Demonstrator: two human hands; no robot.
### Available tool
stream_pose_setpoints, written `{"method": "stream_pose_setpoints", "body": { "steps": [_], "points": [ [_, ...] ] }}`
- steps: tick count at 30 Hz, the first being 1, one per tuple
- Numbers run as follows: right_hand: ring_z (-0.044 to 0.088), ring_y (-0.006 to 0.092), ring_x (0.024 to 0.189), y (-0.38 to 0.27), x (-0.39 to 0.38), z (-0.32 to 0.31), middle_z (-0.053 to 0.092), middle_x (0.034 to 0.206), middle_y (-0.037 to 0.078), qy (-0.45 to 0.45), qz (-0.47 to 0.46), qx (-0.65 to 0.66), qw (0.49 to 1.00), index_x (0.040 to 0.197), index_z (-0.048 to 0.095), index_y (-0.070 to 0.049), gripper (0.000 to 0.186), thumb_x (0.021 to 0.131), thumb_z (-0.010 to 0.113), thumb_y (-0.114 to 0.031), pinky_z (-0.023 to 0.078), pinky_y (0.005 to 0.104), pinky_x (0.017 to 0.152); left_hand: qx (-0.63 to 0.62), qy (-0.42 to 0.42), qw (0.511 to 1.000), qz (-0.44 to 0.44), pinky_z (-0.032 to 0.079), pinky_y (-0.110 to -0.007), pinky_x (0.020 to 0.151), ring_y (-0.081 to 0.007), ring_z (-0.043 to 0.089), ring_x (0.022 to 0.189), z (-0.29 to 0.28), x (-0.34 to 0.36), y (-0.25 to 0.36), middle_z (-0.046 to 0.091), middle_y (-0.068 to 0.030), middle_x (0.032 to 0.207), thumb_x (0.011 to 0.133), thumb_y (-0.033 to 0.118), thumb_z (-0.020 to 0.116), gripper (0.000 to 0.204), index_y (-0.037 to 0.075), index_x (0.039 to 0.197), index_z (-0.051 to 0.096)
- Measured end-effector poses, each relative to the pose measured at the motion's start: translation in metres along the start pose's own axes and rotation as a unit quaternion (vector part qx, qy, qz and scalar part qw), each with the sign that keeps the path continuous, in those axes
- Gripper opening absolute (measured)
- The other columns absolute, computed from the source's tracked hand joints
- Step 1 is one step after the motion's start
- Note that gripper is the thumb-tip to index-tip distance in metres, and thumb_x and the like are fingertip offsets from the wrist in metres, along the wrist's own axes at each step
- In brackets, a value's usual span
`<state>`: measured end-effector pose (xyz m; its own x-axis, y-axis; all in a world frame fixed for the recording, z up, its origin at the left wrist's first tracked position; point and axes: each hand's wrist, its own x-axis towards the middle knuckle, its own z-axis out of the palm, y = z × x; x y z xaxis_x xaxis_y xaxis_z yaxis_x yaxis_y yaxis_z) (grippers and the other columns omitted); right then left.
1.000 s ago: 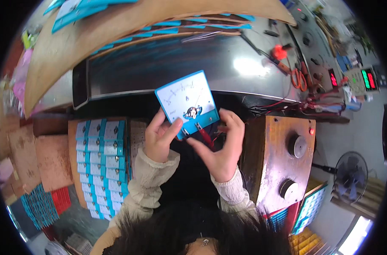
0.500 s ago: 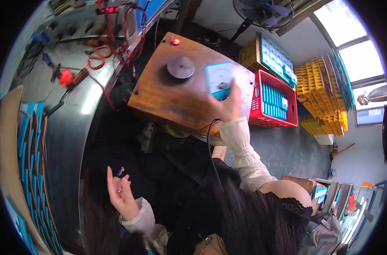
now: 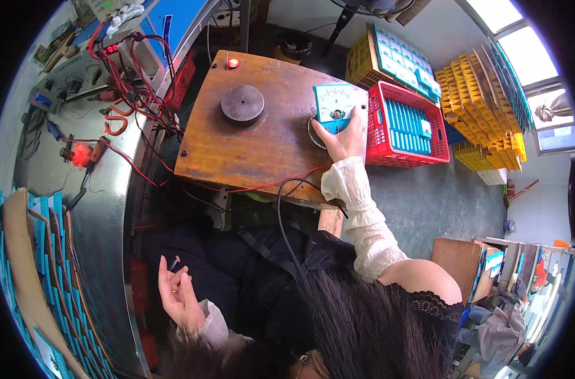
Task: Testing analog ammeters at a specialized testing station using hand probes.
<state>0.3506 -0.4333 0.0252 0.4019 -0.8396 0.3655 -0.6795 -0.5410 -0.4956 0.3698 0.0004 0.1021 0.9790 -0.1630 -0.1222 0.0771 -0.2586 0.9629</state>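
Observation:
My right hand (image 3: 347, 140) grips an analog panel meter (image 3: 333, 100) with a white dial and teal frame. It holds the meter at the right side of a brown wooden box top (image 3: 218, 148). A round metal rim (image 3: 315, 132) shows partly from behind the meter and hand; the rest is hidden. Left of it, a dark round metal disc (image 3: 242, 103) stands on the box. Low over my lap, my left hand (image 3: 181, 298) has its fingers curled around a small dark slender thing (image 3: 174, 263), whose kind I cannot make out.
A red lamp (image 3: 233, 63) glows at the box's far left corner. Beside the box, a red crate (image 3: 376, 136) holds several teal-edged meters. Yellow trays (image 3: 471, 107) are stacked farther right. Red wires (image 3: 132, 63) tangle over the metal bench (image 3: 107, 208); a black cable (image 3: 280, 215) crosses near my lap.
My right hand has carried the meter slightly right across the box top, and its dial now faces up clearly. The view has shifted a little. My left hand stays low with the small thing.

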Motion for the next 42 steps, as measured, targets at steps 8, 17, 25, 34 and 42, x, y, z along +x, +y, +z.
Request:
{"method": "stream_pose_setpoints", "body": {
  "steps": [8, 17, 25, 34, 42],
  "points": [
    [0.044, 0.0358, 0.124, 0.000, 0.000, 0.003, 0.049, 0.128, 0.023, 0.013, -0.013, -0.004, 1.000, 0.137, 0.034, 0.007, 0.109, 0.060, 0.081, -0.055, 0.025, 0.0515, 0.109, -0.003, -0.007, 1.000, -0.007, 0.047, -0.026, 0.087, -0.0126, 0.059, 0.100, 0.007, -0.001, -0.003, 0.054, -0.0037, 0.109, 0.094, 0.007, 0.055, 0.048, 0.004, 0.141, 0.042],
    [0.043, 0.0363, 0.125, 0.004, 0.001, 0.003, 0.049, 0.129, 0.024, -0.003, 0.002, 0.002, 1.000, 0.137, 0.032, 0.007, 0.111, 0.060, 0.080, -0.056, 0.023, 0.0520, 0.111, 0.005, -0.010, 1.000, -0.020, 0.048, -0.025, 0.087, -0.0126, 0.059, 0.100, 0.008, 0.000, 0.002, 0.055, -0.0034, 0.108, 0.094, 0.006, 0.056, 0.048, 0.005, 0.140, 0.043],
    [0.042, 0.0355, 0.127, -0.002, 0.001, -0.002, 0.047, 0.130, 0.024, -0.022, 0.006, -0.008, 1.000, 0.138, 0.032, 0.007, 0.112, 0.060, 0.079, -0.057, 0.021, 0.0524, 0.112, -0.012, -0.010, 1.000, -0.028, 0.048, -0.025, 0.088, -0.0130, 0.059, 0.101, 0.004, -0.002, -0.001, 0.055, -0.0040, 0.109, 0.094, 0.007, 0.056, 0.048, 0.005, 0.140, 0.043],
    [0.045, 0.0368, 0.124, 0.003, 0.008, -0.006, 0.050, 0.127, 0.026, -0.020, -0.007, -0.018, 1.000, 0.136, 0.034, 0.009, 0.111, 0.060, 0.080, -0.057, 0.024, 0.0509, 0.111, -0.012, -0.017, 0.999, -0.029, 0.048, -0.024, 0.087, -0.0126, 0.059, 0.099, 0.014, -0.003, -0.002, 0.055, -0.0046, 0.109, 0.093, 0.006, 0.057, 0.047, 0.003, 0.139, 0.044],
    [0.055, 0.0408, 0.108, -0.007, 0.008, -0.006, 0.057, 0.113, 0.029, -0.014, -0.091, 0.050, 0.994, 0.124, 0.047, 0.013, 0.094, 0.061, 0.085, -0.046, 0.043, 0.0452, 0.095, -0.062, -0.006, 0.997, -0.034, 0.045, -0.022, 0.087, -0.0100, 0.059, 0.096, 0.007, -0.012, -0.009, 0.061, -0.0089, 0.111, 0.091, -0.001, 0.057, 0.048, -0.002, 0.137, 0.044]
  ]
}}
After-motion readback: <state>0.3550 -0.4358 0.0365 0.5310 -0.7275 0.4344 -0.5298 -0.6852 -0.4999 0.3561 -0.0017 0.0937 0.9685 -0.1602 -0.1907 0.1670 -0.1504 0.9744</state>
